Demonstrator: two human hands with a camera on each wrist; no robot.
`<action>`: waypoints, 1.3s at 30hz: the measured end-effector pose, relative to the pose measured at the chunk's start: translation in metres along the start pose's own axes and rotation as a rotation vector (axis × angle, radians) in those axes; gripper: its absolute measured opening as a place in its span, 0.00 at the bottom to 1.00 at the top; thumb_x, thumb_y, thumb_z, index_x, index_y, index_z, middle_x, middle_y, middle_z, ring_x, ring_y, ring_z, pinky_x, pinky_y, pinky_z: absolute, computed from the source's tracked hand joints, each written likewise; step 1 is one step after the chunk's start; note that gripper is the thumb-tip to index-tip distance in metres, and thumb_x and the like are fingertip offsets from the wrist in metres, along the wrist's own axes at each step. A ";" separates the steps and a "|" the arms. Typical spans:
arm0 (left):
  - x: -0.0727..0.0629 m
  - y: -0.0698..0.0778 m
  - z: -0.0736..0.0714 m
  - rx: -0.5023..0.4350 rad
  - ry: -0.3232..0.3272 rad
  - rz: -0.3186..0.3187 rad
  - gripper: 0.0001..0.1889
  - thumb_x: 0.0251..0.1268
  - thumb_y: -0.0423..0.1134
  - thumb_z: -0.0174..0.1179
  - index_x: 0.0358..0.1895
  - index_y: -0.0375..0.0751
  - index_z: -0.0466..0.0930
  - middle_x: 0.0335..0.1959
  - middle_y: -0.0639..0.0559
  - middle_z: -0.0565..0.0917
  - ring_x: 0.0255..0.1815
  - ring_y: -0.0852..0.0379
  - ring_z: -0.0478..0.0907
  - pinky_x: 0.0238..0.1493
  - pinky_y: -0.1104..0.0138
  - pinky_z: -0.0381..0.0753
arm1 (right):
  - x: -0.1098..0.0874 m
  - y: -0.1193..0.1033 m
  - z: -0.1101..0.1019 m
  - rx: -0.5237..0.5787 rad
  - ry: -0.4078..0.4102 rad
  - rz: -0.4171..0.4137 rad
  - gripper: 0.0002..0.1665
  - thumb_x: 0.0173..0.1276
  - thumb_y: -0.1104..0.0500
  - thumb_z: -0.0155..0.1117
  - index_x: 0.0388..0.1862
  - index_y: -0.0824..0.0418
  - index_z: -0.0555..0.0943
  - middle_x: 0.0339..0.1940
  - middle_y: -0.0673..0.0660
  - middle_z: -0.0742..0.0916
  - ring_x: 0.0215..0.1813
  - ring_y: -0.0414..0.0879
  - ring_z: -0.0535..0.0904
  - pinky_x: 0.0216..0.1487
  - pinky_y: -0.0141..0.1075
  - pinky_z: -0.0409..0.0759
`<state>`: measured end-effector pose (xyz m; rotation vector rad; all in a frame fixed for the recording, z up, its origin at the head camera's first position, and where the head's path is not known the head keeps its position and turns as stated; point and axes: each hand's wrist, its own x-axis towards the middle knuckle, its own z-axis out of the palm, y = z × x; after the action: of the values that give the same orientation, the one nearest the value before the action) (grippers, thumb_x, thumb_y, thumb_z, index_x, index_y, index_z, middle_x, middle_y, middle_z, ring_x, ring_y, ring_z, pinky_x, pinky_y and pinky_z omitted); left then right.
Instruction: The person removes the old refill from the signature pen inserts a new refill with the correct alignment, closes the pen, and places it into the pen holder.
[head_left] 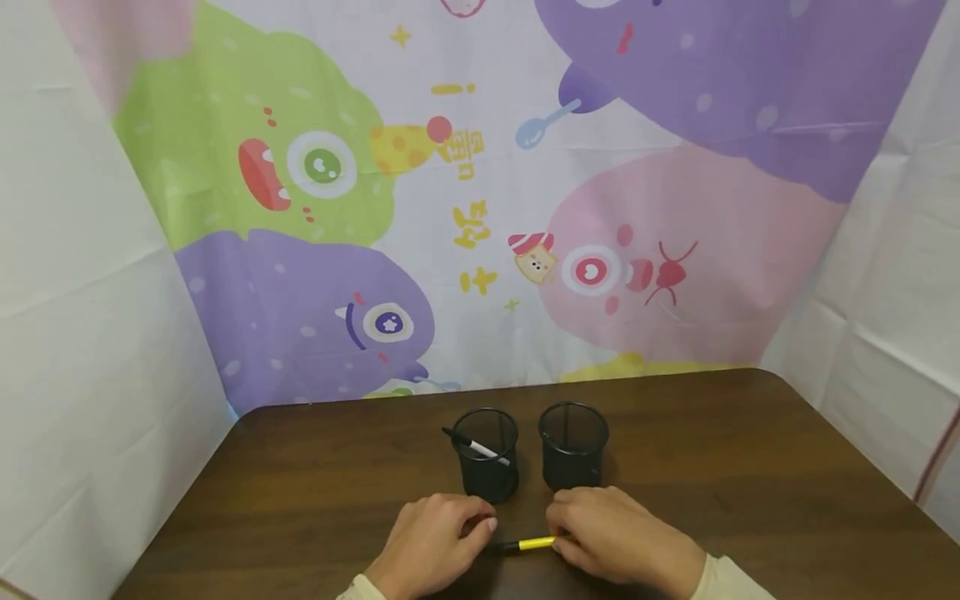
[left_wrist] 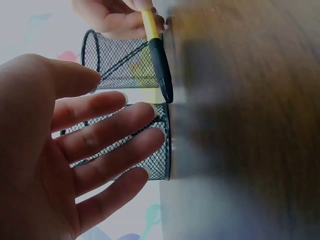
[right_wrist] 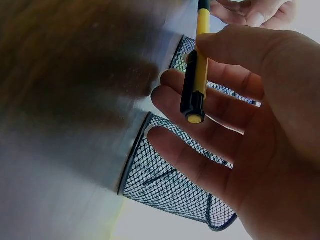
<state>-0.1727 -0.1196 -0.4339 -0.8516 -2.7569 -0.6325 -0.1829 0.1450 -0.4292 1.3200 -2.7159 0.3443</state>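
Observation:
My right hand (head_left: 626, 533) pinches a yellow and black pen (head_left: 536, 543) between thumb and fingers. In the right wrist view the pen's black clip and yellow end (right_wrist: 195, 119) stick out past the thumb. Its black grip and tip (left_wrist: 162, 75) point toward my left hand (head_left: 435, 537). That left hand holds nothing; its fingers are spread and loosely bent beside the tip, in front of the left black mesh cup (head_left: 489, 482). A white pen with a black end (head_left: 480, 448) leans in this cup, its black end over the rim.
A second black mesh cup (head_left: 572, 468) stands just right of the first, behind my right hand; a dark slender shape shows through its mesh. Both cups are on a dark brown wooden table (head_left: 322, 467). A cartoon-printed cloth (head_left: 495, 333) hangs behind the table's far edge.

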 end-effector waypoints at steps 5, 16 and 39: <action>0.003 0.001 0.000 -0.066 -0.056 -0.044 0.09 0.70 0.51 0.60 0.40 0.57 0.89 0.33 0.72 0.84 0.32 0.73 0.77 0.27 0.69 0.77 | 0.002 0.001 -0.003 0.005 0.034 0.005 0.12 0.69 0.55 0.67 0.26 0.44 0.75 0.25 0.35 0.73 0.27 0.30 0.70 0.23 0.31 0.71; 0.008 0.001 -0.005 -0.038 -0.057 -0.050 0.09 0.69 0.52 0.61 0.42 0.57 0.88 0.32 0.72 0.80 0.28 0.73 0.73 0.24 0.69 0.72 | 0.007 0.005 -0.008 0.029 0.038 0.071 0.09 0.74 0.55 0.62 0.33 0.48 0.74 0.21 0.36 0.72 0.23 0.31 0.68 0.20 0.31 0.69; 0.024 -0.004 0.015 -0.639 -0.065 -0.132 0.06 0.69 0.42 0.65 0.44 0.49 0.88 0.37 0.60 0.86 0.35 0.63 0.83 0.37 0.68 0.80 | -0.004 0.008 -0.013 0.037 0.042 0.158 0.09 0.80 0.52 0.54 0.36 0.49 0.72 0.20 0.36 0.70 0.19 0.33 0.65 0.19 0.32 0.66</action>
<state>-0.1954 -0.1046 -0.4415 -0.8018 -2.6991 -1.5857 -0.1865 0.1559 -0.4185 1.0961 -2.7982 0.4334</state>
